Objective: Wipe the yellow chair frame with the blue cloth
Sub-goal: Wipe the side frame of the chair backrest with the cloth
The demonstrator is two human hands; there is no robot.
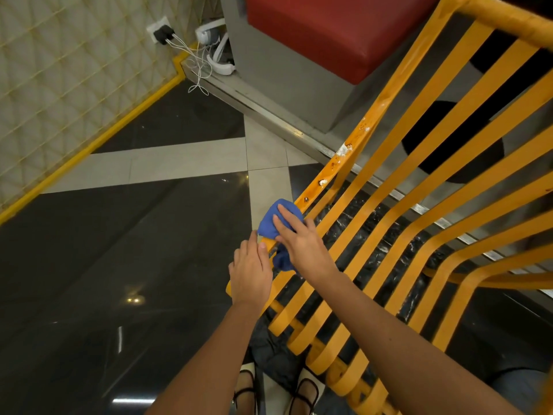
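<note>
The yellow chair frame [398,163] fills the right half of the picture, its side rail running as a long diagonal from lower centre up to the upper right — flat slats lie parallel beside it. At mid-frame the right hand [299,238] presses the blue cloth [273,223] onto that rail, fingers [284,215] straight and close together. Just below it, the left hand [251,272] rests on the rail, fingers relaxed and together.
</note>
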